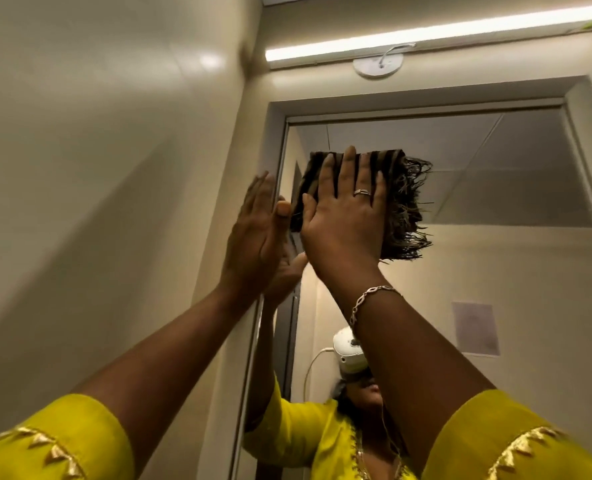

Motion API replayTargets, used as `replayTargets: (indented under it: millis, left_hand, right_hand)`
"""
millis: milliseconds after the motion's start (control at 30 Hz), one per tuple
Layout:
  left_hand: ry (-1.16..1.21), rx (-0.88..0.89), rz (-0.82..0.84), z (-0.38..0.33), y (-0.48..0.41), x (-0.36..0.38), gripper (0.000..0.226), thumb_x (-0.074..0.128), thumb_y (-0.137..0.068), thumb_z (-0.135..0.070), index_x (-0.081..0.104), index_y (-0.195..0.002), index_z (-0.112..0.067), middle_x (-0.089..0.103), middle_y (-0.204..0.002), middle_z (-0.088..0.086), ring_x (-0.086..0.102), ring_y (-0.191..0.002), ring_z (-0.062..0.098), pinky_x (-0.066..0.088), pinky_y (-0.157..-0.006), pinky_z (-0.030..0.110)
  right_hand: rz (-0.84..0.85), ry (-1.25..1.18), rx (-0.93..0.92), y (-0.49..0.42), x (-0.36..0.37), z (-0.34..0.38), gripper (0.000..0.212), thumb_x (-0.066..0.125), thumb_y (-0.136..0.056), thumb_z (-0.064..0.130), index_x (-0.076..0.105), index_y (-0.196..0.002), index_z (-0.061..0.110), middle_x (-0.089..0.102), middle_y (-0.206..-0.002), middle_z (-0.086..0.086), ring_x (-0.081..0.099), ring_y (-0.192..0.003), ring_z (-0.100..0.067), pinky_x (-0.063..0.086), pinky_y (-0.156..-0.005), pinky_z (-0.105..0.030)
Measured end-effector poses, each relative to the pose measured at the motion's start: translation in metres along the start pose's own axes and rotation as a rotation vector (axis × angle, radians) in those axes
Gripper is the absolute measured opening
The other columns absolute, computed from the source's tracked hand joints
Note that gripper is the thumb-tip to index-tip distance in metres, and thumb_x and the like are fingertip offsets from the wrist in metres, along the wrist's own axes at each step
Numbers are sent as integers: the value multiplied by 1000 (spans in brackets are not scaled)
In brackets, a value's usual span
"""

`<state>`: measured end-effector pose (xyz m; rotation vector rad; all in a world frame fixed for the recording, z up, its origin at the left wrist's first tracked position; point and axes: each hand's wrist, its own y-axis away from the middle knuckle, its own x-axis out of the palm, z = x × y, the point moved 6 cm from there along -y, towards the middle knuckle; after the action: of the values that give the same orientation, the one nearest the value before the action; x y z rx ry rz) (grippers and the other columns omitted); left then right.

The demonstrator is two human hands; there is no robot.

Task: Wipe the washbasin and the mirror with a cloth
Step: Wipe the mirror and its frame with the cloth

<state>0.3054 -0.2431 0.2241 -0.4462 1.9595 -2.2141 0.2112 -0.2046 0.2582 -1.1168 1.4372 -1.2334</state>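
A framed mirror (495,161) fills the wall ahead, reaching up close to the ceiling. My right hand (346,216) is raised high and presses a dark brown striped cloth (405,202) with a frayed fringe flat against the mirror's upper left part, fingers spread over it. My left hand (256,230) is raised beside it, fingers straight and together, resting edge-on at the mirror's left frame (280,161) and touching the cloth's left edge with the thumb. The washbasin is out of view.
A lit tube lamp (426,32) and a round white fitting (377,65) sit above the mirror. A cream wall (97,150) runs close on the left. The mirror reflects a person in yellow with a white headset, a back wall and ceiling tiles.
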Motion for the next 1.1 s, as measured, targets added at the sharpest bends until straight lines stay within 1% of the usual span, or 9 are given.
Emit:
replayTargets:
  millis: [67, 133, 200, 333, 367, 467, 733, 1000, 1100]
  left_hand:
    - [78, -79, -2, 6, 0, -3, 106, 3, -73, -82, 26, -141, -4, 28, -150, 15, 23, -140, 21, 16, -111, 12]
    - [123, -90, -1, 6, 0, -5, 103, 6, -74, -81, 26, -142, -6, 30, -149, 13, 24, -139, 18, 15, -106, 5]
    - [171, -78, -10, 8, -1, -6, 101, 8, -75, -80, 27, -141, -6, 32, -149, 12, 26, -139, 18, 17, -108, 9]
    - [146, -67, -12, 10, -3, -3, 105, 6, -74, -82, 26, -143, -4, 30, -150, 13, 24, -140, 20, 22, -116, 34]
    - [125, -68, -5, 11, -3, -2, 106, 5, -73, -82, 24, -143, -5, 28, -151, 13, 23, -141, 20, 21, -116, 34]
    - [32, -67, 17, 11, -2, 1, 107, 1, -70, -83, 18, -144, -8, 20, -154, 11, 17, -142, 19, 18, -113, 25]
    - [-104, -47, 31, 10, -1, 3, 105, -6, -71, -81, 14, -145, -9, 13, -155, 9, 10, -142, 15, 18, -115, 33]
    - [-291, -27, 72, 7, -2, 6, 110, -10, -69, -82, 14, -145, -5, 11, -155, 13, 7, -142, 20, 24, -114, 44]
    - [-437, 20, 148, 15, -3, 12, 110, -1, -72, -83, 11, -144, -1, 7, -155, 17, 4, -143, 26, 13, -116, 35]
  right_hand:
    - [15, -14, -36, -1, 6, 20, 59, 18, -99, 39, -3, -147, 13, -13, -156, -14, -14, -143, -29, -11, -114, -43]
    - [30, -3, -69, -2, 11, 34, 61, 19, -99, 40, -5, -147, 12, -14, -156, -14, -15, -143, -30, -11, -115, -43]
    - [47, 12, -101, -2, 14, 40, 61, 17, -99, 41, -7, -147, 12, -15, -156, -14, -16, -143, -30, -11, -115, -43]
    - [63, 28, -180, 3, 13, 41, 61, 17, -98, 41, -7, -147, 14, -14, -156, -12, -15, -143, -29, -10, -115, -42]
    - [63, 30, -197, 5, 13, 41, 61, 17, -98, 41, -8, -147, 14, -14, -156, -12, -15, -143, -29, -10, -115, -42]
    - [62, 26, -238, 12, 12, 37, 61, 20, -99, 39, -7, -147, 14, -14, -156, -11, -15, -143, -28, -10, -116, -43]
    - [60, 21, -253, 23, 5, 14, 56, 14, -98, 40, -3, -147, 19, -10, -157, -7, -14, -144, -25, -11, -116, -43]
    - [-11, 22, -204, 32, -9, -36, 57, 14, -95, 41, 8, -148, 19, 1, -158, -6, -4, -145, -25, -7, -115, -41]
    - [-28, 19, -177, 37, -16, -61, 58, 16, -94, 42, 11, -147, 19, 5, -158, -6, -1, -145, -25, -5, -116, -42]
